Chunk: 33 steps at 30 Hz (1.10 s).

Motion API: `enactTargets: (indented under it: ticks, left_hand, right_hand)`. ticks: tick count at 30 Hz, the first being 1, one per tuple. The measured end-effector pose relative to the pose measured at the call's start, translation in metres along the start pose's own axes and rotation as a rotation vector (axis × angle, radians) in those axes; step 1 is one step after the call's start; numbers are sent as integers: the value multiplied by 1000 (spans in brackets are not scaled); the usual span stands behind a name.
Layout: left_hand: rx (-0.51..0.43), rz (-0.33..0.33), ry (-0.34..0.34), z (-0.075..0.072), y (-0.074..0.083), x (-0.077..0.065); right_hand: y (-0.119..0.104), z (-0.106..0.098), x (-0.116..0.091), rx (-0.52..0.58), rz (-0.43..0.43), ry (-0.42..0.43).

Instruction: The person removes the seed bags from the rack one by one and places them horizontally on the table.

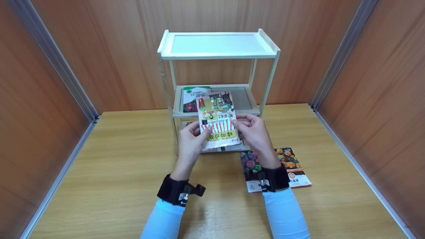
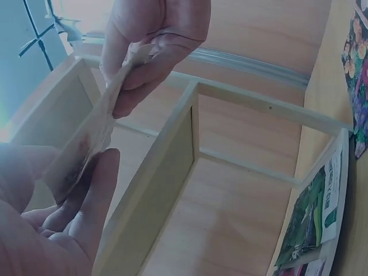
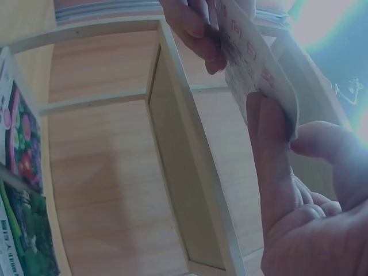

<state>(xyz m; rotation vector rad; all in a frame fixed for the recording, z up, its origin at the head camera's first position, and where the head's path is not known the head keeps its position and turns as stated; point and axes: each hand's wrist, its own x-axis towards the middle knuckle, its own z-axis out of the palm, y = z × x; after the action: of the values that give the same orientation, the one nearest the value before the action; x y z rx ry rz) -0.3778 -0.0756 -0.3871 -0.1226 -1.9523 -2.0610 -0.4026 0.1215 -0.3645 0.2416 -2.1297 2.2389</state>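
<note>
A colourful seed packet point(image 1: 217, 113) with red-and-white stripes and a yellow label is held up in front of a pale shelf rack point(image 1: 219, 57). My left hand point(image 1: 189, 141) pinches its lower left side, thumb on the printed face. On the opposite edge, my right hand point(image 1: 256, 132) pinches it between thumb and fingers. In the left wrist view the packet point(image 2: 86, 138) appears nearly edge-on between both hands. Printed characters show on the packet point(image 3: 259, 57) in the right wrist view.
A green-and-white packet point(image 1: 196, 96) lies on the rack's middle shelf, at the left. More packets point(image 1: 229, 147) lie on the bottom shelf, partly hidden. Flower-printed packets point(image 1: 292, 162) lie on the wooden table beneath my right forearm. Wood-grain panels point(image 1: 375, 83) enclose the table.
</note>
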Motion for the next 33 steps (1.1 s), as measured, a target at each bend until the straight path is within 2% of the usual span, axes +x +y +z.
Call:
enactTargets:
  ticks: [4,10,19,25,33]
  left_hand:
    - [-25,-13,-16,-2,-2,2]
    - [11,-19,-44,-4,-5,3]
    - [90,49,-103,-3,0,3]
    - [89,58,-117,-5,-6,6]
    - [77,29,-127,-7,-7,6]
  right_hand:
    - [1,-1,1,-17,-18,-21]
    - [5,-1,3,-14,-21,-36]
    - [6,1,10,-27,-104,-6]
    - [8,2,9,10,-161,11]
    - [8,4,8,73,-188,32]
